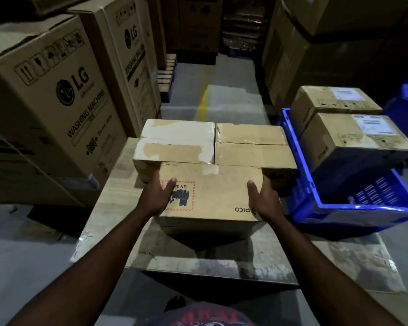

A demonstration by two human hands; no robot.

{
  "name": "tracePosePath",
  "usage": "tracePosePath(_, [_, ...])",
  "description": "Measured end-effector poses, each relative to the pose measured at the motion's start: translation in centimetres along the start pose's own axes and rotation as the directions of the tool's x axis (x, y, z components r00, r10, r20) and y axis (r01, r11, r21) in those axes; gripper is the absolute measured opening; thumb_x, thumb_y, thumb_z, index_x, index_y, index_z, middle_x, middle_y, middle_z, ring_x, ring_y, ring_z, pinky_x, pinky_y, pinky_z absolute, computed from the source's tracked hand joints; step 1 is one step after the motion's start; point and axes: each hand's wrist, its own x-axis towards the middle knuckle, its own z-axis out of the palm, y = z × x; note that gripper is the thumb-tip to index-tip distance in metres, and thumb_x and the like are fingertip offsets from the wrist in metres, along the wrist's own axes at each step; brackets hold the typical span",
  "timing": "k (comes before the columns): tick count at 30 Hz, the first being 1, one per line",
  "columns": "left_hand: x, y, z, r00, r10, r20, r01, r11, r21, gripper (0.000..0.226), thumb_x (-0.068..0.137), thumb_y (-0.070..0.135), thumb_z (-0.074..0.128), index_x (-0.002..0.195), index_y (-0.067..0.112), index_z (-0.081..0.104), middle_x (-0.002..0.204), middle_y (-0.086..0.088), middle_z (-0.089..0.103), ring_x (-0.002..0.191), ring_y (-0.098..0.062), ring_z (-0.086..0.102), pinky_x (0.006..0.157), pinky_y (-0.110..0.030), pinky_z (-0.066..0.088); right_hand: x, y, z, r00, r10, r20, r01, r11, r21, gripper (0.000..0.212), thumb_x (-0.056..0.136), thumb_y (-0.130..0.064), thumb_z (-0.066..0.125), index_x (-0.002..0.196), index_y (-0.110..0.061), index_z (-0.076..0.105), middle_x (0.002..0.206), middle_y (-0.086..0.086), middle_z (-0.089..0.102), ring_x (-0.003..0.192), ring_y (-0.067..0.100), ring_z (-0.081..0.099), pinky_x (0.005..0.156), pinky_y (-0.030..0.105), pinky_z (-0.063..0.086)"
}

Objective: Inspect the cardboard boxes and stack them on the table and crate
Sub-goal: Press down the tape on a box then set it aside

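Box (pixel 210 196) held over counter (pixel 108 208), near taped stack (pixel 212 147); clamped at opposite sides by left hand (pixel 154 197) and right hand (pixel 266 200), fingers (pixel 156 178) curled round edges. Stiff cardboard, probably weighty: grip low, both sides.

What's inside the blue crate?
A near box and a far box, both white-labelled, sit at the far end of the blue crate. Its near end shows bare mesh walls. Anything under the boxes is covered.

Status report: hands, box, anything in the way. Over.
Left hand, right hand gripping PICO box at its sides. Box over table, in front of four boxes. Blue crate to the right holds two more boxes.
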Motion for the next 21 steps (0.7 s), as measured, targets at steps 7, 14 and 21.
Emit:
tracePosePath(7, [-3.2, 0.0, -0.4, 0.994, 0.044, -0.096, -0.043, 0.999, 0.008, 0.046, 0.100, 0.053, 0.041, 0.144, 0.040, 0.034, 0.113, 0.005, 0.067, 0.093, -0.016, 0.063, 0.075, -0.028, 0.041, -2.8, 0.9, -0.3, 0.988, -0.125, -0.086, 0.127, 0.992, 0.018, 0.055, 0.099, -0.046, 0.041, 0.146, -0.019, 0.038, 0.133, 0.010, 0.060, 0.120, 0.033, 0.057, 0.089, 0.030, 0.040])
tracePosePath(14, [-9.3, -1.5, 0.0, 0.970, -0.025, -0.241, 0.021, 1.000, -0.016, 0.057, 0.097, 0.059, 0.026, 0.146, 0.035, 0.040, 0.083, 0.006, 0.065, 0.076, -0.015, 0.065, 0.066, -0.027, 0.048, -8.7, 3.6, 0.1, 0.973, -0.175, -0.150, 0.186, 0.981, 0.057, 0.062, 0.098, -0.049, 0.034, 0.155, -0.026, 0.024, 0.139, 0.007, 0.057, 0.119, 0.027, 0.058, 0.090, 0.028, 0.044])
tracePosePath(21, [-12.1, -1.5, -0.5, 0.919, -0.237, -0.314, 0.157, 0.953, -0.260, 0.067, 0.097, 0.060, 0.036, 0.066, 0.005, 0.060, 0.063, -0.008, 0.061, 0.057, -0.013, 0.057, 0.055, -0.030, 0.042, -13.0, 5.2, 0.4, 0.957, -0.230, -0.179, 0.236, 0.972, 0.012, 0.076, 0.094, -0.067, 0.027, 0.157, -0.026, 0.016, 0.148, 0.010, 0.047, 0.122, 0.029, 0.055, 0.089, 0.027, 0.043])
